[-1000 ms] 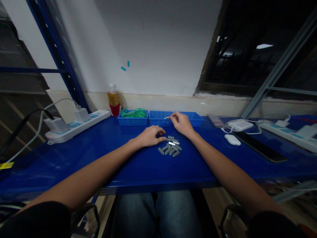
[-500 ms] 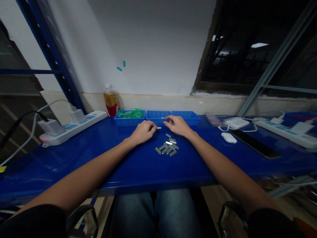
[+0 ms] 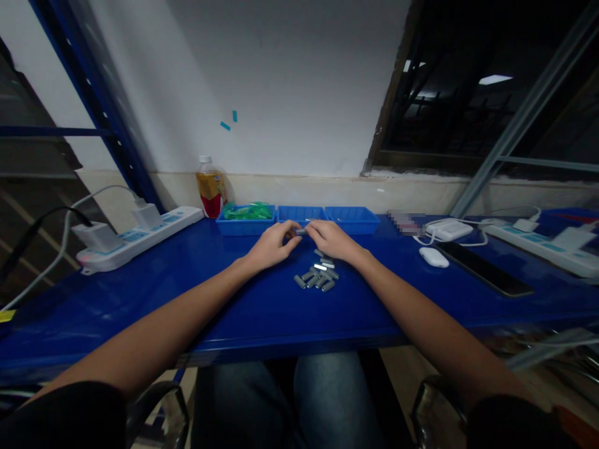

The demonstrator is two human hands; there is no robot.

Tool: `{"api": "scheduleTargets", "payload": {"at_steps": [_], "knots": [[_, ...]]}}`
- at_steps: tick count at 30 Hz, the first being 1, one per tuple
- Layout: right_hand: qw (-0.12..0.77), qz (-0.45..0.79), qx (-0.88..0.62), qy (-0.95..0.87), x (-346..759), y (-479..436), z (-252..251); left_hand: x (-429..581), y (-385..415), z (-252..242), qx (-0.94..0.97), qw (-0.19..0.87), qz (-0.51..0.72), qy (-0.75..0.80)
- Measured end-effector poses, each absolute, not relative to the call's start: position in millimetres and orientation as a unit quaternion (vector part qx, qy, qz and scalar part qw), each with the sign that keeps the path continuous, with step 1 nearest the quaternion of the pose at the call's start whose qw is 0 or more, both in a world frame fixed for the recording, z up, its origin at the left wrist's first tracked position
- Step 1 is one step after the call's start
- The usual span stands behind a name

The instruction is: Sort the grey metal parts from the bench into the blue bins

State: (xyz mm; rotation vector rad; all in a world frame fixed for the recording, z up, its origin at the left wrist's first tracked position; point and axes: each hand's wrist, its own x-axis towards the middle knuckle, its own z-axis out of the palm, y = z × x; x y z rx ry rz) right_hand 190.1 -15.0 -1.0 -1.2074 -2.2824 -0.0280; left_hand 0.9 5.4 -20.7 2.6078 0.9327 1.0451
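Note:
A small grey metal cylinder (image 3: 300, 231) lies crosswise between my two hands, just in front of the blue bins. My left hand (image 3: 274, 245) pinches its left part between thumb and fingers. At the other end, my right hand (image 3: 333, 240) is closed, its fingertips pressed together against the cylinder; whatever they hold is too small to make out. Nearer to me, a loose pile of several similar metal cylinders (image 3: 321, 276) lies on the blue table (image 3: 281, 312), partly below my right hand.
Along the wall stand a blue bin with green packets (image 3: 248, 212), a middle bin (image 3: 290, 214) with small bits and a right bin (image 3: 352, 219). A drink bottle (image 3: 210, 189) and power strip (image 3: 140, 240) are left; an earbud case (image 3: 433, 257) and phone (image 3: 484, 268) right.
My right hand has come left and away from the middle bin's front edge to meet my left hand. The cylinder in my left fingers is now between both hands, slightly farther from me.

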Motion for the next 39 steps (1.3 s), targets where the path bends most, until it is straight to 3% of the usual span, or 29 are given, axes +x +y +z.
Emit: {"api": "scheduleTargets", "payload": {"at_steps": [10,18,24,28,34,39], "knots": [[0.307,0.011,-0.441,-0.843,190.3,-15.9,-1.0,4.4,5.8,-20.7,0.870,0.084,0.329,0.357],[0.309,-0.093,-0.641,-0.697,213.7,7.4,-1.4,24.6,3.9,-34.5,0.946,0.051,0.204,0.248],[0.289,-0.112,-0.677,-0.668,220.1,16.0,-9.5,27.0,3.2,-34.7,0.937,0.054,0.222,0.265],[0.299,-0.083,-0.638,-0.705,217.5,7.6,-4.9,21.1,9.9,-36.4,0.910,0.072,0.277,0.299],[0.251,0.037,-0.464,-0.849,198.8,-9.3,-0.3,11.6,13.0,-27.5,0.851,0.089,0.369,0.363],[0.258,0.033,-0.462,-0.848,190.5,-9.1,-2.6,9.3,10.7,-25.1,0.832,0.131,0.394,0.368]]}}
